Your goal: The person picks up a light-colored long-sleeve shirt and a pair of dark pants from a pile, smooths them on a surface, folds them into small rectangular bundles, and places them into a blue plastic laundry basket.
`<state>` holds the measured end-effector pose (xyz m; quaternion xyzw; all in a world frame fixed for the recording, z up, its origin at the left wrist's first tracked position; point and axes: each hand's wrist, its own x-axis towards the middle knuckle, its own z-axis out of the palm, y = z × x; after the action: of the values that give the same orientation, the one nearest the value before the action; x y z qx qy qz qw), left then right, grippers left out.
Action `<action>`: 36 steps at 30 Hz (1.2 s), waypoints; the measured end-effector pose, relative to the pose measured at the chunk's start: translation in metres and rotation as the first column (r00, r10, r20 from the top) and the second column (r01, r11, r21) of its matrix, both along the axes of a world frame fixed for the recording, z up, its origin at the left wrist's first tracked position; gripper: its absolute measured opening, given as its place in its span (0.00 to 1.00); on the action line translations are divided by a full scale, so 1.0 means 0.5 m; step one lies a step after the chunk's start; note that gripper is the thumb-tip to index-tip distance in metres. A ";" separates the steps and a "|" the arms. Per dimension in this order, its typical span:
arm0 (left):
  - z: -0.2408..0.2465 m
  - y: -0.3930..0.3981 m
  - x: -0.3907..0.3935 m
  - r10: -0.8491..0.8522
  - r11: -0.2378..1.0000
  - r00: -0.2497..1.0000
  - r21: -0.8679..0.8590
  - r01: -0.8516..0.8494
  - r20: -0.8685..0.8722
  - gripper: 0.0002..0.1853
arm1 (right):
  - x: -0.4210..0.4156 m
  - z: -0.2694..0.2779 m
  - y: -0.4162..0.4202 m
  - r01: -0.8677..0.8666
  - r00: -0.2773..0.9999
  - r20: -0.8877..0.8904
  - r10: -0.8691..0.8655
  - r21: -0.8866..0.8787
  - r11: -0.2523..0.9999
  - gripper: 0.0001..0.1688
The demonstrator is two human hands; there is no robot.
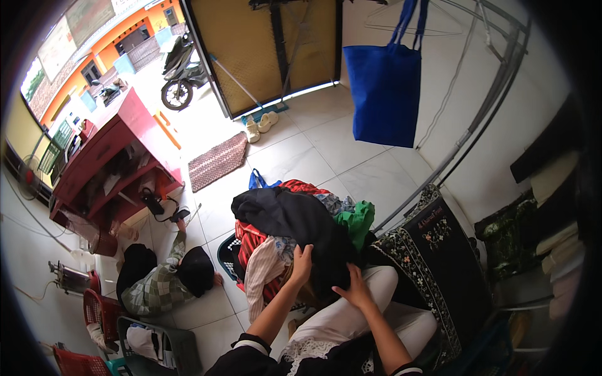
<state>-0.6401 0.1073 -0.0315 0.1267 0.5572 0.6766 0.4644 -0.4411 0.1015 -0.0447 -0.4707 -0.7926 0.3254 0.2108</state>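
Note:
A large black garment [301,216] lies over a heaped pile of clothes in a dark plastic laundry basket [227,256], right before my knees. My left hand [302,267] grips the near left edge of this black cloth. On its right side, my right hand [356,287] rests against the cloth with the thumb spread; its fingertips are partly hidden in the folds. Around the black garment are a red striped cloth [249,237], a pale striped garment [261,272], a green cloth [360,221] and a grey-blue patterned cloth [335,203].
Another person [160,282] is low on the floor at left, one hand at a black device. Beyond stands a pink desk [141,122]. A blue bag [385,94] hangs from a metal rack [463,141]. A black embroidered cloth [447,263] lies at right. A grey basket [181,343] holds folded clothes.

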 end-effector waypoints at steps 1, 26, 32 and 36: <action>0.034 0.001 0.001 0.002 0.987 0.998 0.161 -0.012 0.064 0.10 | -0.010 0.005 0.004 0.011 0.998 -0.057 -0.009 0.040 0.999 0.52; 0.116 0.061 0.126 -0.434 0.852 0.772 0.490 0.185 0.464 0.23 | 0.435 0.244 -0.027 0.284 -0.291 -0.895 -0.338 -0.418 0.863 0.44; 0.382 0.122 0.334 -0.388 0.838 0.920 0.435 0.330 0.050 0.22 | 0.717 0.320 -0.037 0.589 -0.358 -0.932 -0.063 -0.277 0.760 0.43; 0.455 0.146 0.489 -0.503 0.753 0.858 0.436 0.493 -0.102 0.29 | 0.872 0.312 -0.079 0.677 -0.169 -0.945 -0.279 -0.317 0.665 0.39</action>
<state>-0.3957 0.1802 0.1962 0.3662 0.3274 0.6391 0.5918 -0.0051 0.0621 0.1115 -0.3498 -0.2269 0.3166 0.8520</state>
